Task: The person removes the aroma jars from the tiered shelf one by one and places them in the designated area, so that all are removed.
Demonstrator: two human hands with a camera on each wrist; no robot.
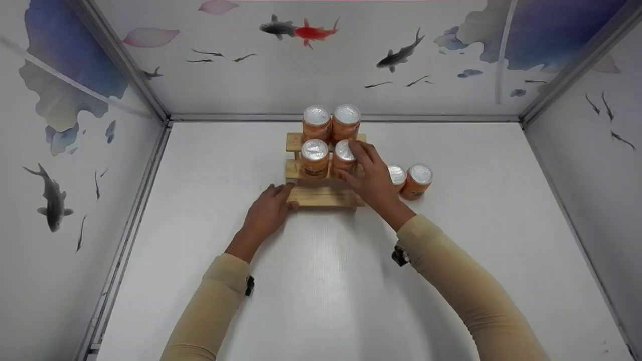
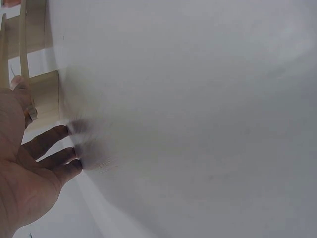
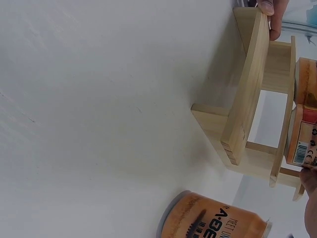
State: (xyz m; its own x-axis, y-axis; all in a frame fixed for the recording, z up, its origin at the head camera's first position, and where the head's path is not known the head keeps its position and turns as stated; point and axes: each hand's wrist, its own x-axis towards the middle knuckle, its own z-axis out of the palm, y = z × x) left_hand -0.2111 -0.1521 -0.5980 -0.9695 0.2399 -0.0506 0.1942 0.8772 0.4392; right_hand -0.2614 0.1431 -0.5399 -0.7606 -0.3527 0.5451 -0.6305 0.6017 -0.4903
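A three-step wooden rack point(image 1: 326, 197) stands near the table's back edge. My right hand point(image 1: 373, 175) grips an orange can with a silvery lid point(image 1: 344, 151) on the middle step; in the right wrist view that can point(image 3: 303, 141) sits upright on its plank, its label showing a barcode. Beside it on the same step is another such can point(image 1: 314, 159), and a pair of cans point(image 1: 331, 123) stands on the top step. With thumb and finger my left hand point(image 1: 268, 208) pinches the left end of the bare lowest step; its other fingers point(image 2: 54, 159) extend to the tabletop.
Right of the rack, two more orange cans point(image 1: 417, 183) stand on the white table point(image 1: 321, 281), one partly behind my right hand. Printed white panels point(image 1: 321, 75) close in the back and both sides. A wristband device point(image 1: 399, 255) is on my right sleeve.
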